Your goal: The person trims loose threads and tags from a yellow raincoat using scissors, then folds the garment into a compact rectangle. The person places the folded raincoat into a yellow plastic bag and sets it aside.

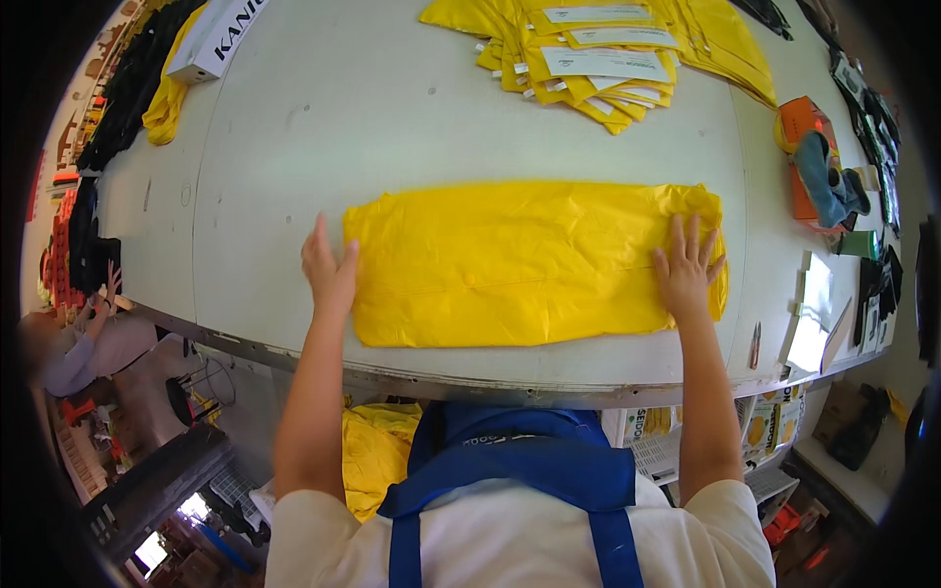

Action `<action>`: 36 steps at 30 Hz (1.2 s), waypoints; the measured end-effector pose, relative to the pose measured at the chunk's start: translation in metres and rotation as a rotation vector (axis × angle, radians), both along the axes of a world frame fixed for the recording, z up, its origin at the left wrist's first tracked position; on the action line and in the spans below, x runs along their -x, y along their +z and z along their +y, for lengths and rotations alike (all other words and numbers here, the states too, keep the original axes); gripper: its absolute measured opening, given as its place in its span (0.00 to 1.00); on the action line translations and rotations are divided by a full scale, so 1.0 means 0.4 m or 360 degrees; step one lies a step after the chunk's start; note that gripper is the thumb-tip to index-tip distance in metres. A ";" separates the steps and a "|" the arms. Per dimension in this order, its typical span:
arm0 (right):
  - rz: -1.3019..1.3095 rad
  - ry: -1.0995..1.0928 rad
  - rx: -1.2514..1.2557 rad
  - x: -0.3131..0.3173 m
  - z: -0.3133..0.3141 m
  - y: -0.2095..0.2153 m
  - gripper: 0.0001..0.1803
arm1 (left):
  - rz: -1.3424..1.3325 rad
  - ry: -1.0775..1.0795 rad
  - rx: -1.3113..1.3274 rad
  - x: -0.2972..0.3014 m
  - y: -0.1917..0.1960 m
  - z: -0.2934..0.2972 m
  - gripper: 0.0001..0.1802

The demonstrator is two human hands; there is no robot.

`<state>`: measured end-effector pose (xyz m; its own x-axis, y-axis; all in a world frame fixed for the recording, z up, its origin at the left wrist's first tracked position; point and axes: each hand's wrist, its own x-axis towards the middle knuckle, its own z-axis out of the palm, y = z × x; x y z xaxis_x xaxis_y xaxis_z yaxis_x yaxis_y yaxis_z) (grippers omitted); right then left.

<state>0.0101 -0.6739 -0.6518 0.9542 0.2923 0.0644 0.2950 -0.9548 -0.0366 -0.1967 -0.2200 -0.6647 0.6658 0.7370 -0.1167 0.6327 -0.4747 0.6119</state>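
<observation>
A folded yellow garment (pixel 510 274), shiny like rainwear, lies in a long rectangle along the near part of the white table (pixel 294 147). At its left end my left hand (pixel 330 267) is on edge, the thumb near the fabric's side and the fingers stretched out. My right hand (pixel 689 267) rests flat on the right end with its fingers spread. Neither hand grips the fabric. Some layered folds show at the right end, under and beyond my fingers.
Stacked yellow garments with white labels (pixel 603 64) lie at the far side. A white box (pixel 211 44) and dark clothing (pixel 127 88) are at the far left. On the right are an orange box (pixel 806 127), small scissors (pixel 755 345) and white paper (pixel 812 304). Another person (pixel 74 343) works at left.
</observation>
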 end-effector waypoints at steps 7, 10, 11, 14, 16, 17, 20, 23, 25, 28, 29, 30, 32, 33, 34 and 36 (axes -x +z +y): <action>0.1026 0.0335 -0.1836 0.204 0.381 0.048 0.31 | -0.0177 0.0283 0.1568 0.083 0.145 -0.025 0.31; 0.1062 0.0212 -0.1865 0.206 0.380 -0.015 0.31 | -0.0569 0.0070 0.1818 0.037 0.306 -0.099 0.31; 0.1113 0.0198 -0.1989 0.204 0.369 -0.021 0.31 | -0.0667 0.0002 0.1840 0.009 0.369 -0.149 0.33; 0.1410 0.0055 -0.2717 0.193 0.353 -0.060 0.31 | -0.0920 -0.0273 0.1951 -0.133 0.525 -0.356 0.41; 0.1578 -0.0063 -0.3145 0.187 0.344 -0.075 0.31 | -0.0793 -0.0505 0.2100 -0.246 0.544 -0.489 0.44; 0.1615 -0.0119 -0.3264 0.190 0.337 -0.082 0.31 | -0.0622 -0.0594 0.2097 -0.307 0.538 -0.562 0.45; 0.1579 -0.0213 -0.3424 0.182 0.304 -0.092 0.30 | -0.0346 -0.0835 0.2000 -0.484 0.446 -0.807 0.41; 0.1521 -0.0228 -0.3471 0.172 0.277 -0.109 0.29 | -0.0142 -0.1028 0.1650 -0.573 0.234 -0.959 0.41; 0.1460 -0.0246 -0.3472 0.175 0.269 -0.116 0.29 | 0.0050 -0.1347 0.1332 -0.576 0.118 -1.001 0.41; 0.1377 -0.0292 -0.3452 0.177 0.252 -0.116 0.28 | -0.0600 -0.1954 0.0466 -0.417 0.213 -0.886 0.42; 0.1347 -0.0292 -0.3431 0.170 0.248 -0.117 0.28 | -0.0707 -0.2024 0.0063 -0.361 0.266 -0.816 0.42; 0.1320 -0.0301 -0.3410 0.175 0.246 -0.117 0.27 | -0.0668 -0.1873 -0.0025 -0.284 0.265 -0.748 0.43; 0.1267 -0.0280 -0.3318 0.179 0.245 -0.117 0.27 | -0.0616 -0.1547 -0.0042 -0.181 0.197 -0.692 0.43; 0.1238 -0.0285 -0.3261 0.183 0.240 -0.111 0.27 | -0.0570 -0.1388 0.0045 -0.147 0.155 -0.684 0.43; 0.1211 -0.0266 -0.3205 0.185 0.243 -0.109 0.26 | -0.0528 -0.1218 0.0110 -0.123 0.117 -0.676 0.43; 0.1148 -0.0244 -0.3050 0.190 0.235 -0.106 0.26 | -0.0499 -0.1133 0.0184 -0.126 0.063 -0.666 0.43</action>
